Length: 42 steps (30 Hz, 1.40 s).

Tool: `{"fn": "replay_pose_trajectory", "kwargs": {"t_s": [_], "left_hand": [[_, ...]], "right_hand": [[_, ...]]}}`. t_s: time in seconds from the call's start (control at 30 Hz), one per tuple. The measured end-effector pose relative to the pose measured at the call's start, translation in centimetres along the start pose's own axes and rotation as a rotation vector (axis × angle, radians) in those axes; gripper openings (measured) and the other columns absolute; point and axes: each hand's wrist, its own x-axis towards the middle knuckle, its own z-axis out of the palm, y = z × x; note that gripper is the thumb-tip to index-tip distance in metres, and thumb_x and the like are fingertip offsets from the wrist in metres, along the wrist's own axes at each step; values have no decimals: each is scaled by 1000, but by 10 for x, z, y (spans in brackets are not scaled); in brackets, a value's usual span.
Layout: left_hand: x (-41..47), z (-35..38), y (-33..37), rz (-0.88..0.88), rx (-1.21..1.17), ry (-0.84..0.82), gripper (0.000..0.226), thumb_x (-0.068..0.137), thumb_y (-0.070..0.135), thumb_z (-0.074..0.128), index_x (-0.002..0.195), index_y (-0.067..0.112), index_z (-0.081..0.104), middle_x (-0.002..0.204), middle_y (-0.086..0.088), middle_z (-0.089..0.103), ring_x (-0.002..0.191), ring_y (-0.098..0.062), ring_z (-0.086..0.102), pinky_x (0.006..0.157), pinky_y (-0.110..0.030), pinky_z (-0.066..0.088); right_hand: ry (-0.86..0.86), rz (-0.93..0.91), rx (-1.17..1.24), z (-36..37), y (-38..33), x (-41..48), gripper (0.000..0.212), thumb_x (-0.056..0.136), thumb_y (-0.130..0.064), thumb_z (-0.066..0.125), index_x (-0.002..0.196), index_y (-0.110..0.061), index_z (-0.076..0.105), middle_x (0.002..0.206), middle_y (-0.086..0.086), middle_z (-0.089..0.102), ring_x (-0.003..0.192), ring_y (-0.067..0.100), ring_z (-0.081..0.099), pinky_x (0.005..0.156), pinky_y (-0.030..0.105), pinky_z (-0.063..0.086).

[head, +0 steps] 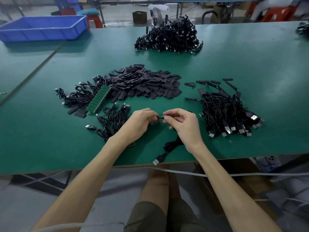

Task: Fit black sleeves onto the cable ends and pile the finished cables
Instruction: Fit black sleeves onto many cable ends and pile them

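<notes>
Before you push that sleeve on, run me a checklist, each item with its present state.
1. Left hand pinches the end of the held cable: ok.
2. Right hand pinches it from the other side: ok.
3. Sleeve lined up with the cable end: cannot tell, the fingers hide the joint.
4. Cable slack lies on the table: ok, though its USB plug sits at the near edge.
5. Heap of loose sleeves ahead of the hands: ok.
6. Cable pile on the right apart from the hands: ok.
</notes>
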Motion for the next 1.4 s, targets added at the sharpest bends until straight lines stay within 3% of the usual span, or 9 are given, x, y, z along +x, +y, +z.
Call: {"fn": "replay_pose_trajectory", "kwargs": {"t_s": [0.13, 0.27, 0.4, 0.5, 0.67, 0.8, 1.03, 1.17, 1.4], "left_hand": [[0, -1, 2, -34, -82, -27, 25, 107, 15, 49, 102, 5, 71, 91, -2, 63, 83, -15, 60, 74, -21, 43], [-1, -4, 3, -61, -144, -59, 34, 108, 23, 47, 88, 4, 66, 83, -5, 66, 77, -21, 59, 72, -33, 44], [0, -7, 3, -75, -210, -88, 31, 108, 22, 48, 92, 6, 69, 83, -5, 68, 77, -24, 61, 74, -39, 47], [0, -9, 3, -102, -311, -55, 36, 110, 25, 41, 90, 19, 70, 78, 2, 66, 70, -13, 55, 71, -33, 46], [-1, -10, 8, -97, -314, -75, 52, 109, 34, 42, 68, 51, 68, 65, 12, 60, 59, -10, 47, 60, -31, 38], [-3, -13, 10, -69, -331, -98, 54, 110, 31, 44, 67, 54, 66, 55, 20, 53, 49, -3, 36, 51, -20, 28], [-4, -14, 2, -67, -383, -151, 33, 107, 36, 48, 90, 39, 76, 60, 14, 58, 50, -10, 32, 52, -33, 26], [-5, -15, 4, -62, -397, -148, 42, 106, 37, 50, 70, 46, 70, 50, 14, 49, 48, -8, 29, 51, -32, 24], [-4, -14, 5, -50, -394, -144, 43, 107, 33, 50, 75, 52, 72, 56, 17, 55, 49, -5, 30, 50, -27, 24]], "right_hand": [[6, -2, 13, -1, 0, 1, 10, 92, -8, 76, 96, -17, 78, 82, 0, 79, 83, 16, 77, 64, 21, 55], [-45, 3, -3, 0, 1, 1, 7, 91, -10, 78, 95, -16, 78, 82, 0, 79, 80, 17, 78, 62, 21, 54], [-38, -1, -2, 0, 0, 1, 7, 91, -10, 78, 95, -15, 78, 82, 0, 79, 79, 17, 78, 62, 21, 54], [-25, -12, 21, 0, 0, 1, 8, 91, -9, 78, 94, -16, 78, 81, 1, 79, 78, 18, 77, 62, 22, 54], [-21, -24, 31, 0, 0, 0, 9, 91, -8, 77, 93, -17, 78, 81, 2, 79, 79, 18, 77, 63, 23, 54], [-23, -13, 20, -1, 1, 0, 6, 91, -10, 78, 95, -14, 78, 79, 2, 79, 76, 17, 76, 60, 23, 53], [-27, 2, -2, -1, 3, -1, 4, 91, -10, 78, 94, -12, 77, 76, 2, 78, 71, 16, 74, 61, 24, 56], [-47, 10, -9, -2, 2, -1, 3, 91, -10, 77, 95, -11, 77, 77, 3, 78, 72, 17, 74, 64, 25, 57], [-55, 8, -10, -2, 2, -1, 5, 90, -11, 79, 94, -11, 77, 78, 5, 79, 71, 17, 74, 64, 25, 57]]}}
